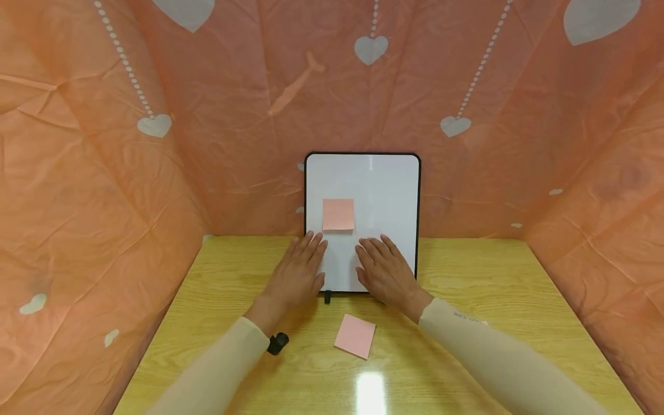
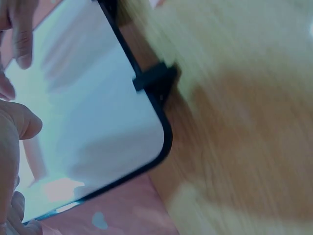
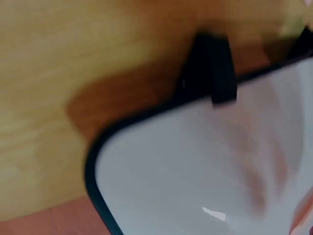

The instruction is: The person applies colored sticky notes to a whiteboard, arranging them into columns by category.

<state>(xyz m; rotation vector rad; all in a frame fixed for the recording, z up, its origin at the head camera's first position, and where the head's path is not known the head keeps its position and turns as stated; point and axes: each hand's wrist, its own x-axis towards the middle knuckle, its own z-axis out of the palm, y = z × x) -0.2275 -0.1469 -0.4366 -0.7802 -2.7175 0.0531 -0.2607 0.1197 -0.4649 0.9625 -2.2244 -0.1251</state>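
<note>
A white board with a black frame (image 1: 386,190) stands upright on the table, and a pink sticky note (image 1: 338,214) is stuck to its left half. My left hand (image 1: 294,274) is at the board's lower left, just below that note, with its fingers extended. To the lower right is my right hand (image 1: 388,271), fingers extended toward the white surface. Whether the fingertips touch the board, I cannot tell. Neither hand holds anything. Closer to me, a pink sticky-note pad (image 1: 355,336) lies on the table between the forearms. In the left wrist view, my left thumb (image 2: 24,122) shows before the board.
Black stand feet (image 2: 155,78) clasp the board's lower edge, one also a dark foot (image 3: 217,68) in the right wrist view. A small black object (image 1: 278,343) is by my left wrist. Orange cloth with white hearts (image 1: 249,184) encloses the wooden table (image 1: 467,276) behind and at both sides.
</note>
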